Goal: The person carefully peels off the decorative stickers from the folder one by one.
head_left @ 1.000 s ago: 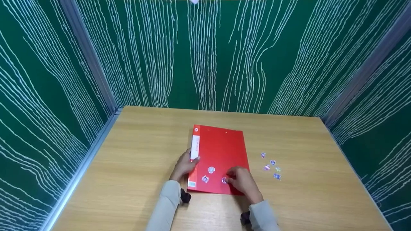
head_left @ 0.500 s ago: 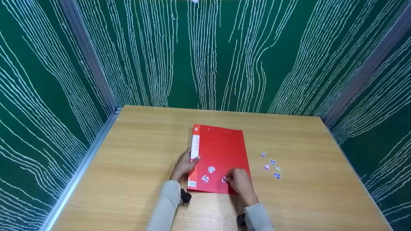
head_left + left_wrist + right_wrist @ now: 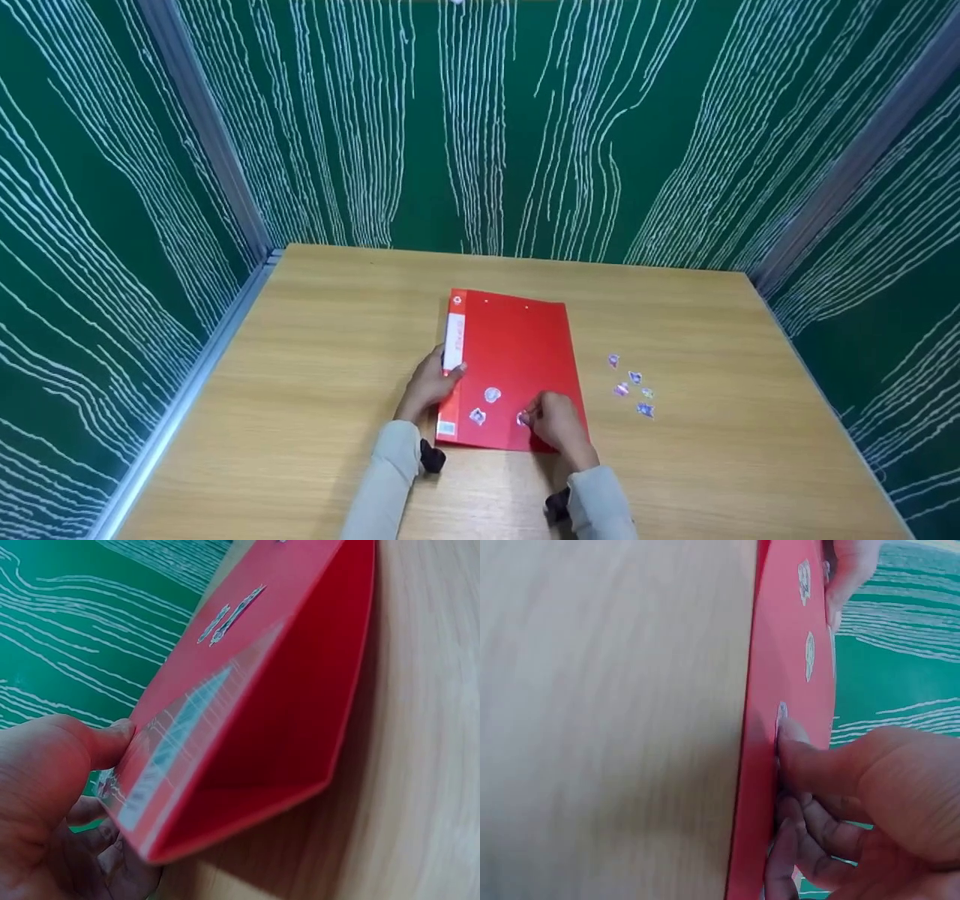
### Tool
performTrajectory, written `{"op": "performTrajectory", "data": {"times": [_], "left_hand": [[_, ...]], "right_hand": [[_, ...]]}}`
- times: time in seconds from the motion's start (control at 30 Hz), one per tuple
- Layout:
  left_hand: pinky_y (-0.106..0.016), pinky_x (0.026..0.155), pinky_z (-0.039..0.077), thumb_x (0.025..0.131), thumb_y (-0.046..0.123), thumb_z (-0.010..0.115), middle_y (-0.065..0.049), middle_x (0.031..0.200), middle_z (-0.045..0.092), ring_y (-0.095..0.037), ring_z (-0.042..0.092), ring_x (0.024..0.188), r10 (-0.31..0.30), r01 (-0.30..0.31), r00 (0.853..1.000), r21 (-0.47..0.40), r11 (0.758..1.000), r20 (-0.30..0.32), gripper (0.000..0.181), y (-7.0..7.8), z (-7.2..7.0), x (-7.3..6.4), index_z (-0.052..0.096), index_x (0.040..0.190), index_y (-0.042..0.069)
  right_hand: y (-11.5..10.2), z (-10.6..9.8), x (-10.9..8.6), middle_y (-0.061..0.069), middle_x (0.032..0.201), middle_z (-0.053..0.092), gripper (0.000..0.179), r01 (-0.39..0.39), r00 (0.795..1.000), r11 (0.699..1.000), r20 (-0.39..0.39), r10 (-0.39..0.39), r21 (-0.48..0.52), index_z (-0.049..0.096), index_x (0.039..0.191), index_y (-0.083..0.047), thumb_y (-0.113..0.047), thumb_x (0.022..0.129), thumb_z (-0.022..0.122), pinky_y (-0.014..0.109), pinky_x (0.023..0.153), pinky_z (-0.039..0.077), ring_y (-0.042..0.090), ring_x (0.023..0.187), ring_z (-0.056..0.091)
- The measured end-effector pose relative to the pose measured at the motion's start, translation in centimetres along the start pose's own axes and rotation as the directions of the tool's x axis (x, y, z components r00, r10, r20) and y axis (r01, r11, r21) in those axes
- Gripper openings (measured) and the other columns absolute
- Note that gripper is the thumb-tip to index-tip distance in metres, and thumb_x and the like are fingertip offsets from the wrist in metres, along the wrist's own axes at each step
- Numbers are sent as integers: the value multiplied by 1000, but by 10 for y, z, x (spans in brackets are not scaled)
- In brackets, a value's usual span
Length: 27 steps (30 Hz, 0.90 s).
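A red file folder [image 3: 517,352] lies on the wooden table, its spine with a white label on the left. My left hand [image 3: 430,386] grips that spine, thumb over the cover and fingers underneath; the left wrist view shows the folder [image 3: 225,712] bulging hollow at its near end. Two small cut-out stickers, one round [image 3: 492,394] and one jagged [image 3: 478,416], sit on the lower cover. To their right, my right hand [image 3: 559,424] pinches a third sticker [image 3: 521,418] against the cover. In the right wrist view its thumb covers part of this sticker [image 3: 782,711].
Several more small stickers [image 3: 635,377] lie loose on the table [image 3: 675,330] to the right of the folder. Green walls [image 3: 427,150] with white wavy lines enclose the table at the back and both sides.
My right wrist and forearm have swung slightly left while the fingertips stay at the third sticker. The left hand keeps its grip on the folder's spine.
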State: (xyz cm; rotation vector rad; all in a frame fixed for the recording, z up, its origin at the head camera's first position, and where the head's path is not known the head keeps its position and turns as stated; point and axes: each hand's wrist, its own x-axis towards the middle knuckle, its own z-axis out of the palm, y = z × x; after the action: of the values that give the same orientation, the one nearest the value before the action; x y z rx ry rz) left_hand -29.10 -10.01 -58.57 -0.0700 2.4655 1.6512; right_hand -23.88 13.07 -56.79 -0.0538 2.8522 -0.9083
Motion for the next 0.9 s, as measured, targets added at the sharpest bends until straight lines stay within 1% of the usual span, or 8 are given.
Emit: {"op": "performTrajectory", "data": {"times": [0.07,0.2,0.27,0.43,0.57,0.7,0.8,0.9], "left_hand": [[-48,97,53,99,25,59,-17,131,61,-28,65,112,1,-1,1000,-3,1000,-7,61,0,-1,-1,34,153,9],[-47,98,53,99,24,60,-18,130,61,-28,65,111,17,-17,1000,6,1000,-13,61,-2,-3,-1,35,152,8],[-47,99,52,99,24,60,-19,131,61,-29,65,112,28,-28,1000,8,1000,-6,61,-1,-3,-1,34,152,6],[-47,97,53,99,26,60,-18,133,59,-28,64,112,3,-3,1000,-8,1000,8,62,1,-5,0,33,153,8],[-47,97,53,99,27,60,-17,134,59,-27,64,111,-9,9,1000,-10,1000,6,62,3,-5,1,34,153,10],[-47,99,52,98,24,61,-19,133,59,-28,64,112,25,-25,1000,-2,1000,4,62,2,-3,1,34,152,8],[-47,99,52,98,23,61,-20,133,59,-29,64,112,27,-27,1000,-15,1000,6,63,1,-2,1,34,152,7],[-47,96,54,99,26,61,-19,132,59,-29,65,111,2,-2,1000,-22,1000,14,62,0,-1,0,34,152,8]], "right_hand": [[-1,-1,1,3,78,64,10,-40,999,998,35,38,38,69,86,-9,-9,83,79,27,66,49,17,73,55],[-1,-1,4,3,78,63,11,-86,993,994,80,81,63,69,86,-11,-11,82,80,26,66,48,18,75,56],[-1,-2,6,3,78,62,11,-89,992,995,90,85,49,68,85,-11,-13,83,79,27,65,47,18,75,56],[-2,-6,13,3,80,62,12,-113,986,993,125,110,23,66,84,-12,-15,83,78,26,65,47,18,77,56],[-1,-10,15,3,78,62,12,-98,987,995,129,94,28,66,80,-12,-14,82,78,26,62,46,18,74,55],[2,-12,14,2,72,62,13,-37,994,999,104,34,27,66,74,-10,-10,82,76,24,57,42,15,66,52],[5,-12,13,2,70,63,13,-7,996,1000,91,4,25,66,73,-9,-6,82,74,23,55,40,14,64,51],[6,-13,13,2,72,62,12,-29,995,999,92,26,32,65,74,-10,-6,83,73,24,56,40,14,66,51]]}}
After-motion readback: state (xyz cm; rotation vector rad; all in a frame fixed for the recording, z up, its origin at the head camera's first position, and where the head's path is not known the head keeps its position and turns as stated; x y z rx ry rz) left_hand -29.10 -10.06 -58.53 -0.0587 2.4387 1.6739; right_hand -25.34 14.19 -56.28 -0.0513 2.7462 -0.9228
